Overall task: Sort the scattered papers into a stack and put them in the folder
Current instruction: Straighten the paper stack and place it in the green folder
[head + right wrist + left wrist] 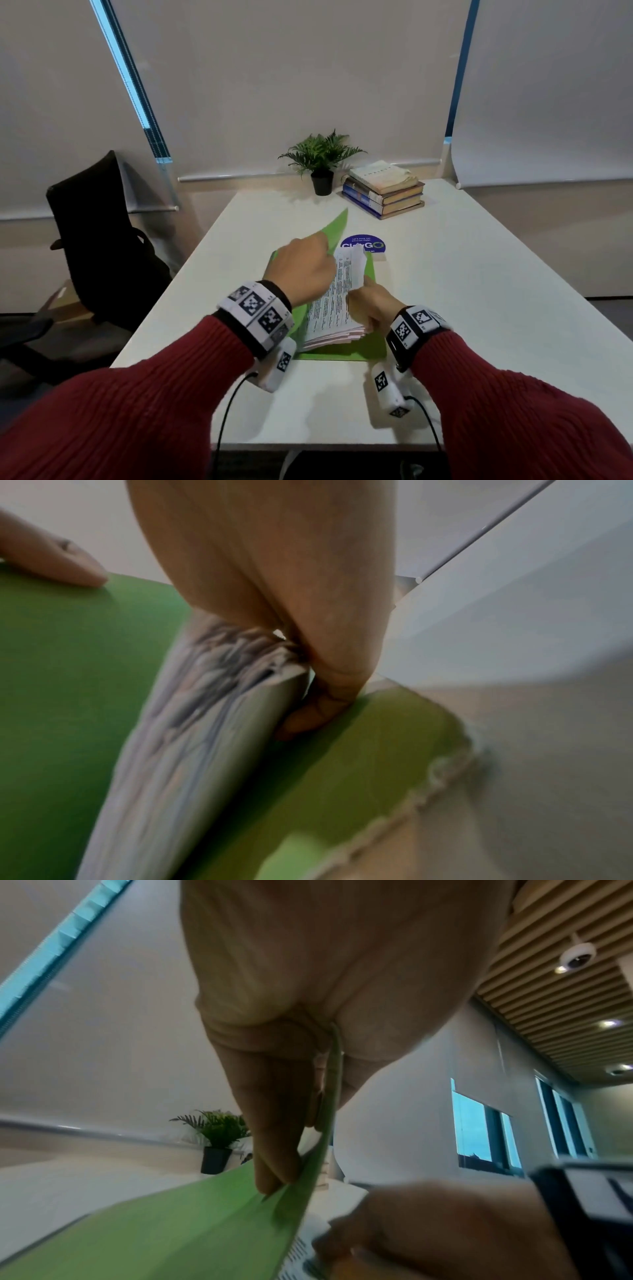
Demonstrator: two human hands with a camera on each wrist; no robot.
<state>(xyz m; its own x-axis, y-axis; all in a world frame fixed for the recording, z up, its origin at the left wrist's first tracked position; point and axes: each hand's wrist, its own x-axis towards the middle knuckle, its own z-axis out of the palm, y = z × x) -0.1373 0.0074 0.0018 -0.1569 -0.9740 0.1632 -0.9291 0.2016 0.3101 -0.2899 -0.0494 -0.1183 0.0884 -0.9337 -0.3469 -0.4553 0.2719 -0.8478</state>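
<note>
A green folder [371, 346] lies open on the white table [479, 291] in front of me. My left hand [303, 267] pinches the folder's raised front cover [337, 226] and holds it tilted up; the left wrist view shows the cover's edge [330, 1110] between thumb and fingers. A stack of printed papers [335, 301] rests inside on the lower flap. My right hand [371, 305] grips the stack's right edge, its top corner curling up. In the right wrist view the papers [192, 737] lie against the green folder [377, 750], with my fingers curled at their edge.
A purple round sticker [363, 244] lies just beyond the folder. A potted plant [322, 161] and a pile of books [385, 193] stand at the table's far edge. A black office chair [99, 240] sits to the left of the table.
</note>
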